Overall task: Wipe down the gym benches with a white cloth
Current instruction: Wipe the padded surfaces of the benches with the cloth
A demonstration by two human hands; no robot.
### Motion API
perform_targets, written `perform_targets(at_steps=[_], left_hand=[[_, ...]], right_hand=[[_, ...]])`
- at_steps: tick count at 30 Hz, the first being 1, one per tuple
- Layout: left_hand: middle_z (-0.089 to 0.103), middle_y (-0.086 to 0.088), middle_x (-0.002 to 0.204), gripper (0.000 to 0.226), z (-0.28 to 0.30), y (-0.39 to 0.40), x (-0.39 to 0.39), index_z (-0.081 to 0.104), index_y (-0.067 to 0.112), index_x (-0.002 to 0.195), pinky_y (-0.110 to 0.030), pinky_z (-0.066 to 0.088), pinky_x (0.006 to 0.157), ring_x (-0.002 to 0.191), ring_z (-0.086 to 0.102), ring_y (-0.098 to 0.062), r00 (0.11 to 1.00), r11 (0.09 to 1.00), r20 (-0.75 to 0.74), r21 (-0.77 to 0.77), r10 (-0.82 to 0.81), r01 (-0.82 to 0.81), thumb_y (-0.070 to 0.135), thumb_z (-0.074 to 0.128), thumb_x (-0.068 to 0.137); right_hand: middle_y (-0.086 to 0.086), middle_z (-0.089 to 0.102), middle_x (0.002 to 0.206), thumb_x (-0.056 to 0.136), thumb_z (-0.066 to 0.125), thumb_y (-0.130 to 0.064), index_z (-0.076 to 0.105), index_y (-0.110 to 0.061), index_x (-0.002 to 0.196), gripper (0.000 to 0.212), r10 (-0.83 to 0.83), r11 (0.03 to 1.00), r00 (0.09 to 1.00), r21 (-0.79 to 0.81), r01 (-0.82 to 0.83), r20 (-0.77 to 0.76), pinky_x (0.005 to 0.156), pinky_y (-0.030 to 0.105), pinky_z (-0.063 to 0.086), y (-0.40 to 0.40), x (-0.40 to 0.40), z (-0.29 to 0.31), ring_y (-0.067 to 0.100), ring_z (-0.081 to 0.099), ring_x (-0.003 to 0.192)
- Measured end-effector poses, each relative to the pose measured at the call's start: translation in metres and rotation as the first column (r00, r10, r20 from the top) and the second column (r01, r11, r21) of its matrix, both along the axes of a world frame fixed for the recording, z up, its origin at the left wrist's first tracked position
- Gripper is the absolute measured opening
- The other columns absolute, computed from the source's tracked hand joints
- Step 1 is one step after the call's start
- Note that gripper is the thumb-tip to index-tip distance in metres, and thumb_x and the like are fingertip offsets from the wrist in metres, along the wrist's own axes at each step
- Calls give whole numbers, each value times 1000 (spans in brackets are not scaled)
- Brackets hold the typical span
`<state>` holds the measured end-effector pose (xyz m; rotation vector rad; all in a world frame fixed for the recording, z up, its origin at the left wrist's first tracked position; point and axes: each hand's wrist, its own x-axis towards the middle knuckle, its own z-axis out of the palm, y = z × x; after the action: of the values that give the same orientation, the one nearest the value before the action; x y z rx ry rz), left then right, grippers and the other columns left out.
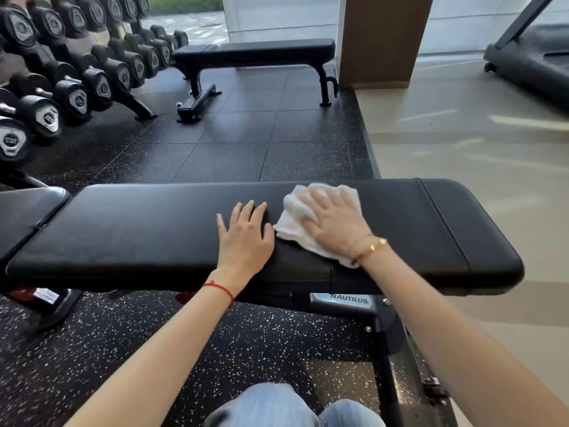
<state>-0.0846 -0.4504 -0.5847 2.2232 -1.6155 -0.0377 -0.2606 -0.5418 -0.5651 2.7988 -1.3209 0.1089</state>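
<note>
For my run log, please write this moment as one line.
right hand presses white cloth flat | left hand rests open | near bench

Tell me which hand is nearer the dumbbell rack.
Left. The left hand rests flat mid-bench, on the dumbbell rack side; the right hand presses the white cloth farther away.

1. The cloth (311, 220) is spread on the worktop (154, 235), right of centre.
2. The right hand (337, 221) is laid on the cloth; the left hand (246, 238) is placed just left of it.
3. A second bench (255, 50) is seen behind, with the dumbbell rack (77, 66) to its left.
</note>
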Motion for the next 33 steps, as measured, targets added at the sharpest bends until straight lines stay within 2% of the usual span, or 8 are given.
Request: perform_targets(at_steps=[3,10,12,16,20,26,30,33], left_hand=[[23,-2,162,54,-6,1,-6,30,26,151,-56,1,122,151,10,-21,1000,1000,15,7,3,-3,37,36,99],[32,-1,158,53,-5,3,-7,38,26,147,-56,6,121,149,19,-20,999,998,17,-62,32,-31,38,42,96],[35,-1,157,52,-4,4,-7,41,26,146,-55,7,121,148,21,-19,999,997,10,-71,37,-37,38,44,96],[36,-1,156,49,-2,6,-5,43,26,145,-54,7,122,148,22,-18,999,996,-13,-84,29,-30,35,44,97],[35,0,157,48,-2,7,-4,44,25,145,-52,6,122,149,21,-17,998,996,-54,-89,21,-26,30,43,97],[35,-3,157,48,-2,6,-10,43,22,145,-54,6,122,149,21,-20,999,997,-43,-78,24,-28,28,42,97],[34,-2,158,48,-3,7,-7,42,24,146,-52,7,122,149,21,-20,999,997,-23,-69,22,-23,30,40,98],[33,-2,158,49,-4,6,-7,42,24,146,-53,7,122,149,21,-20,1000,998,-14,-54,21,-22,31,39,98]], right_hand=[[-5,20,160,102,31,-44,21,-27,154,56,56,998,994,12,-57,90,121,41,4,26,-38,-8,19,14,149],[2,27,157,102,28,-42,23,-26,151,52,-297,954,953,64,293,63,117,46,14,-47,-57,5,29,26,143],[4,29,156,102,27,-44,25,-25,150,52,-241,969,970,62,239,23,116,47,16,-48,-31,7,30,29,141],[-2,20,161,102,29,-50,22,-28,154,57,21,999,999,49,-22,28,121,45,3,7,-26,2,25,16,148],[-2,31,158,100,31,-59,32,-28,152,60,174,982,983,-82,-169,57,121,45,17,68,-81,-4,23,28,145],[0,34,157,95,22,-72,32,-33,151,69,98,983,987,-139,-116,-129,119,49,18,87,-68,-12,31,36,140],[3,40,153,96,27,-70,35,-28,150,69,78,983,993,-156,-92,-93,117,51,25,86,-87,-17,34,41,136],[2,45,150,96,26,-69,42,-27,147,68,-48,985,999,-165,45,-16,117,49,25,84,-129,-19,33,42,135]])
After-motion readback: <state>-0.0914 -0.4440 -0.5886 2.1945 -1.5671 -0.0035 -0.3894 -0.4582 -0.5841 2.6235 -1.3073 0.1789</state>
